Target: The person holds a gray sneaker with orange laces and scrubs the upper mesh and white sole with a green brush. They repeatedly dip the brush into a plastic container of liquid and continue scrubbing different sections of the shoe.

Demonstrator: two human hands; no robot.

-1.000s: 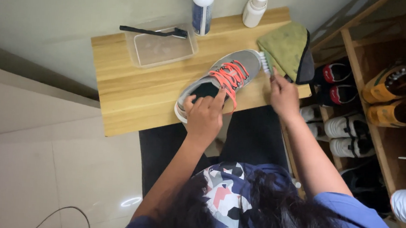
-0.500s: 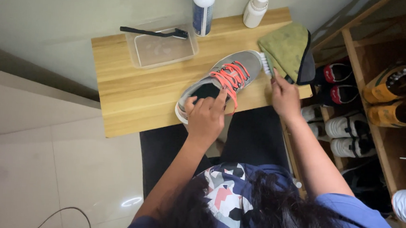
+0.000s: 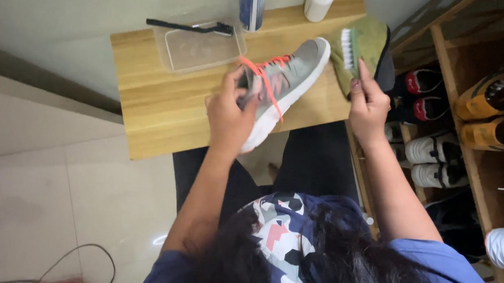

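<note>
Tray: clear tray [image 3: 202, 48], upper centre, lying seemingly empty.
Left hand [image 3: 230, 117]: fingers clamping grey sneaker [image 3: 284, 85].
Right hand [image 3: 369, 105]: fingers gripping brush [image 3: 349, 48].

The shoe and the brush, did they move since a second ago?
Yes. The left hand has tipped the grey shoe up onto its side. The right hand has lifted the brush off the shoe's toe, bristles now clear of it. The clear tray, the two bottles and the green cloth stayed put on the wooden table.
</note>
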